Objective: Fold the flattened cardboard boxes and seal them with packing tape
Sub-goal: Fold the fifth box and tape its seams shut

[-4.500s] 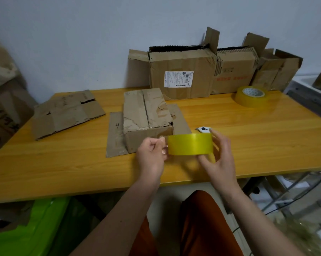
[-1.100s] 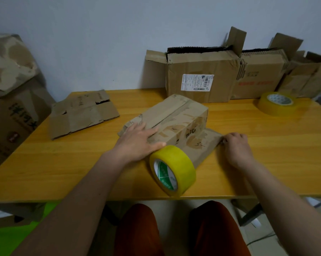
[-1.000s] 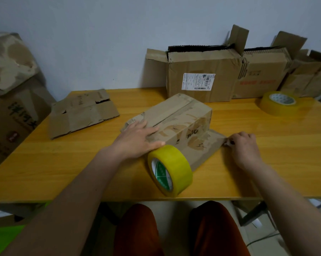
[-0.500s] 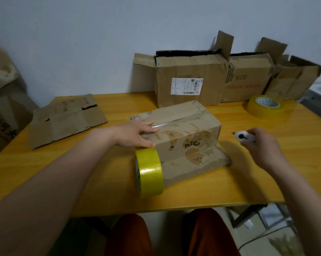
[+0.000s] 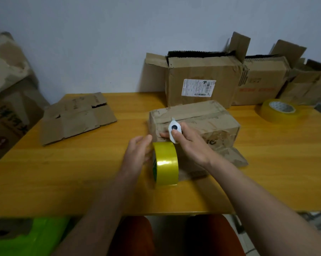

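Head view: right hand (image 5: 190, 145) grips white cutter (image 5: 174, 130) mid-frame, tip at folded box (image 5: 194, 124) seam, above upright tape roll (image 5: 166, 163); left hand (image 5: 139, 152) fingers relaxed beside roll.

Folded cardboard box (image 5: 198, 124) sits mid-counter (image 5: 266, 172) on a flat cardboard sheet (image 5: 235, 159). Right hand (image 5: 191, 143) holds a small white cutter (image 5: 174, 131) against the box's near left end. Left hand (image 5: 139, 154), fingers relaxed, rests beside the upright yellow tape roll (image 5: 166, 163) near the front edge. Second tape roll (image 5: 279, 109) lies flat toward the back right corner.
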`<state>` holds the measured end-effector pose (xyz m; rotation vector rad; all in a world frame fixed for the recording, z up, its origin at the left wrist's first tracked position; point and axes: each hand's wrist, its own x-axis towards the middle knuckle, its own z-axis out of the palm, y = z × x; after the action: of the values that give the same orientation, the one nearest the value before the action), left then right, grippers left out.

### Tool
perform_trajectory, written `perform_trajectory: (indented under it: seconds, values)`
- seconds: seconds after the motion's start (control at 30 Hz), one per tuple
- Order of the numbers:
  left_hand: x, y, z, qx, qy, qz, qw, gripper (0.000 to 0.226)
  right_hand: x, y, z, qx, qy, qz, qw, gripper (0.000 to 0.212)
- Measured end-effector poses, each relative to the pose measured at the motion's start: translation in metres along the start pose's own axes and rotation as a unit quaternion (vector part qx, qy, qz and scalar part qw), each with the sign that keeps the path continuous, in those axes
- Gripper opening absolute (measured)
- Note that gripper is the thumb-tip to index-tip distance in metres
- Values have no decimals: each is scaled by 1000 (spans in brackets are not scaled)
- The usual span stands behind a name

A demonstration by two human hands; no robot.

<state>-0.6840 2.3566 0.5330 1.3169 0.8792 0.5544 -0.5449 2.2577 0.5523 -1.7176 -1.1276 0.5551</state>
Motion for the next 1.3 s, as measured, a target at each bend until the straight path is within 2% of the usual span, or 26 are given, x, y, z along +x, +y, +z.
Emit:
perform_trajectory:
  seconds: [0.07, 0.13, 0.33, 0.4, 0.47, 0.6, 0.7, 0.8, 0.87, 0.93, 1.03, 1.1, 1.13, 1.23, 1.3]
  values:
    - [-27, -12, 7, 80, -23, 38, 996, 98, 4, 4, 3, -18, 13, 7, 1000, 16]
    - [-45, -19, 16, 120, -20, 53, 991, 111, 7, 5, 5, -25, 26, 17, 999, 19]
    - [-52, -15, 16, 47, 19, -14, 999, 78, 13, 2, 9, -36, 14, 32, 999, 20]
    - [-63, -20, 20, 21, 0, -46, 999, 84, 14, 0, 9, -50, 14, 31, 998, 18]
    - [-69, -23, 21, 4, 18, -71, 997, 84, 13, -3, 8, -48, 15, 30, 998, 17]
    - [-67, -11, 19, -15, -11, -83, 996, 93, 11, -6, 7, -46, 9, 26, 999, 17]
    - [-59, -3, 18, 5, -6, -109, 994, 79, 8, -8, 8, -46, 9, 24, 999, 15]
    - [-45, -2, 18, -63, 43, -132, 988, 36, 7, -10, 7, -17, 15, 26, 999, 13]
    - [-39, -2, 22, -87, 44, -127, 987, 18, 6, -14, 5, -15, 15, 22, 1000, 13]
    - [-38, -2, 25, -99, 47, -117, 987, 15, 4, -16, 1, -4, 23, 31, 999, 12]
    - [-37, -1, 26, -93, 52, -104, 989, 18, -1, -18, -9, -9, 77, 24, 997, 7]
    - [-36, 0, 26, -81, 48, -87, 992, 23, -7, -18, -16, -63, 80, -17, 995, 4]
    - [-36, 0, 27, -76, 47, -78, 993, 27, -11, -18, -18, -114, 68, -43, 990, 10]
    - [-35, 0, 28, -76, 47, -62, 994, 35, -16, -18, -21, -268, 27, -109, 957, 23]
    - [-34, -1, 28, -80, 46, -59, 994, 38, -17, -19, -19, -323, 10, -130, 937, 26]
